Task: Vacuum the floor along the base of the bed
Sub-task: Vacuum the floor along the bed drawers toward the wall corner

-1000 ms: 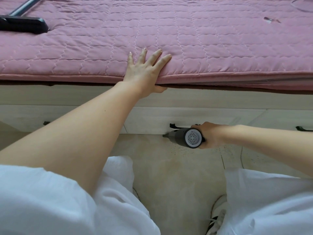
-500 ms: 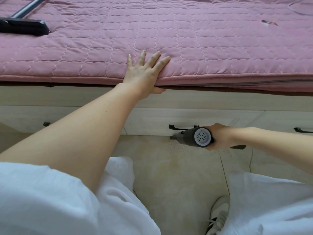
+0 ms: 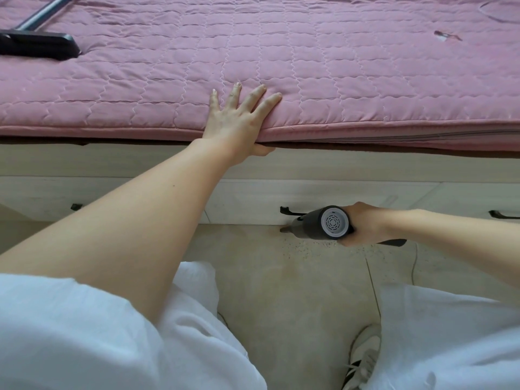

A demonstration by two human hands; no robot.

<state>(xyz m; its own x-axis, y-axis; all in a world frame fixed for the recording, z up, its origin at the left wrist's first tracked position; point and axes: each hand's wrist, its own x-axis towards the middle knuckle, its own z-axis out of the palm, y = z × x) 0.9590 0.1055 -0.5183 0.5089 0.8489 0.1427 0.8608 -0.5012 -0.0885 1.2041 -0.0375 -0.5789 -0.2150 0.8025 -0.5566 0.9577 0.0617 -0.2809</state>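
Observation:
My right hand (image 3: 365, 226) grips a small dark handheld vacuum (image 3: 318, 223) with a white round rear vent. Its nozzle tip touches the beige floor (image 3: 281, 291) right at the foot of the pale wooden bed base (image 3: 253, 201). Dark crumbs (image 3: 306, 247) lie scattered on the floor just under the vacuum. My left hand (image 3: 239, 119) rests flat with spread fingers on the edge of the pink quilted mattress cover (image 3: 309, 66), thumb tucked below the edge.
A black floor-brush head on a metal tube (image 3: 39, 46) lies on the bed at far left. Black drawer handles (image 3: 503, 213) sit along the bed base. My white-clothed knees and a white shoe (image 3: 363, 353) are at the bottom.
My right hand has carried the vacuum to the right along the bed base. My left hand has stayed on the mattress edge.

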